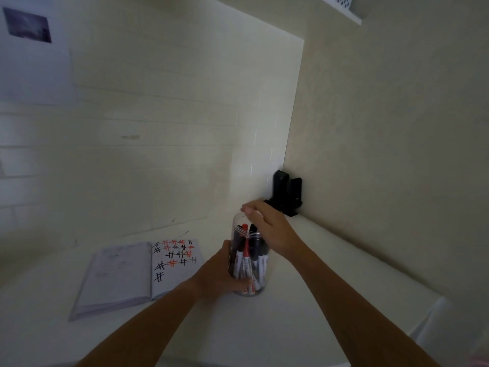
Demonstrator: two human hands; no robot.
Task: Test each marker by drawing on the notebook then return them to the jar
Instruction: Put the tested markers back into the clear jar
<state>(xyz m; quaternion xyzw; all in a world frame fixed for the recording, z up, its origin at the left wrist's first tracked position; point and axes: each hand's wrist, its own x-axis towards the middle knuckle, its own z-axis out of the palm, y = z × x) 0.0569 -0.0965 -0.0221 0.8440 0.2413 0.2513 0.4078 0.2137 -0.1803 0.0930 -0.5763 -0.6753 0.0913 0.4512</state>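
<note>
A clear plastic jar (239,221) stands upright on the white table, holding several black and red markers (246,254). My left hand (219,274) grips the jar's lower left side. My right hand (267,226) hovers over the jar's open mouth with its fingers loosely bent; nothing shows in them. An open notebook (132,274) lies to the left of the jar, its right page covered with black and red hash marks.
A black stand-like object (287,193) sits in the back corner against the wall, just behind my right hand. The white table (304,300) ends in an edge at the far right. Walls close in at the back and right.
</note>
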